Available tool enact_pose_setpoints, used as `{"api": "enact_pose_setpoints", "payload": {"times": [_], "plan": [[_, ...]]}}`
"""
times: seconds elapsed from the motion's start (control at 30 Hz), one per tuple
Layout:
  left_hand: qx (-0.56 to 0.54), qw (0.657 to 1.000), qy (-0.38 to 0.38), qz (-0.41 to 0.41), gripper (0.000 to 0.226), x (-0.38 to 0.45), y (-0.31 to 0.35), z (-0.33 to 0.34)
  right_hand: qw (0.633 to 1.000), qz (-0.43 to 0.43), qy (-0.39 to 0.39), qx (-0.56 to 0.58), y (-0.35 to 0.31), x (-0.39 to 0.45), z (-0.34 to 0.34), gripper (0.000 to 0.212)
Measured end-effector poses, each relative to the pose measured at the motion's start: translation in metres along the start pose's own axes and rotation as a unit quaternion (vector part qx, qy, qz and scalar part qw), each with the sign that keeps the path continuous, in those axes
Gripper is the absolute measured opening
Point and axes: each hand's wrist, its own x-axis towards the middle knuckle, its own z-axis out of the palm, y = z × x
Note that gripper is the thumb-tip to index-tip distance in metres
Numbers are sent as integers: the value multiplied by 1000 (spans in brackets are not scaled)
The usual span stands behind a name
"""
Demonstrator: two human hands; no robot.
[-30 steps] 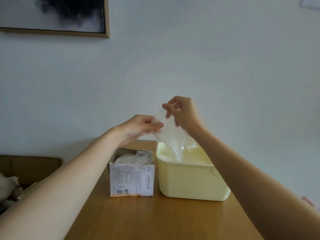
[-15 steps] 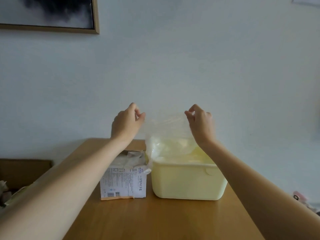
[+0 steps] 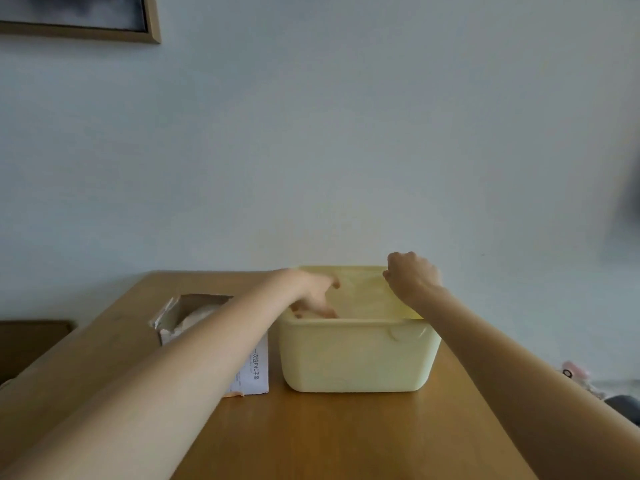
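Note:
A pale yellow plastic bin point(image 3: 353, 358) stands on the wooden table point(image 3: 346, 438). A thin clear plastic bag point(image 3: 363, 299) lies inside it, hard to make out against the yellow. My left hand point(image 3: 311, 289) reaches over the bin's left rim, its fingers pointing down into the bag. My right hand point(image 3: 412, 275) is curled in a fist at the far right rim, gripping the bag's edge there. The bin's front wall hides the lower part of the bag.
An open white cardboard box point(image 3: 254, 372) with printed text stands just left of the bin, partly behind my left forearm. A framed picture point(image 3: 149, 29) hangs top left. A brown cabinet point(image 3: 31, 341) is far left, and a small pink-white item point(image 3: 571, 374) lies beyond the table's right edge.
Both hands have dropped from holding the bag stretched above the bin. The bag is now down inside it, with the left hand in the bin and the right at the rim.

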Motion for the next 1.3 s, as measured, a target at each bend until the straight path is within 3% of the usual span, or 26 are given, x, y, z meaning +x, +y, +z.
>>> {"api": "enact_pose_setpoints", "payload": {"times": [0.13, 0.2, 0.23, 0.3, 0.37, 0.43, 0.53, 0.67, 0.77, 0.87, 0.93, 1.07, 1.2, 1.3], "plan": [[-6, 997, -48, -61, 71, 19, -8, 9, 994, -78, 27, -73, -11, -10, -21, 21], [-30, 996, -65, -57, 74, 24, -9, 10, 985, -136, 58, -92, -23, -13, -28, 35], [-28, 996, -71, -55, 73, 25, -8, 10, 983, -158, 37, -91, -27, -14, -30, 37], [18, 995, -76, -61, 67, 26, -7, 10, 977, -160, -106, -89, -31, -13, -24, 39], [96, 989, -78, -76, 58, 24, -6, 10, 950, -97, -278, -100, -25, -7, -6, 40], [147, 980, -89, -97, 49, 24, -7, 14, 938, -47, -334, -83, -18, -4, 8, 41], [166, 975, -90, -116, 43, 27, -8, 18, 928, -67, -353, -98, -15, -3, 12, 45], [88, 990, -79, -78, 46, 22, -6, 10, 940, -103, -319, -65, -25, -10, -14, 45], [-30, 999, -4, -17, 50, 0, -14, -7, 963, -133, -234, 21, -43, -11, -34, 39], [-145, 985, 89, 9, 34, -32, -33, -25, 967, -188, -143, 93, -74, -18, -48, 24], [-201, 969, 140, 5, 25, -54, -52, -26, 961, -222, -99, 134, -99, -25, -54, 27], [-254, 935, 246, -24, 24, -80, -92, -18, 951, -242, -106, 160, -140, -34, -53, 24], [-283, 937, 194, -69, 12, -94, -119, -3, 951, -275, -124, 68, -163, -39, -32, 19], [-281, 936, 181, -111, 6, -96, -124, 7, 963, -248, -92, 55, -169, -36, -20, 42]]}}
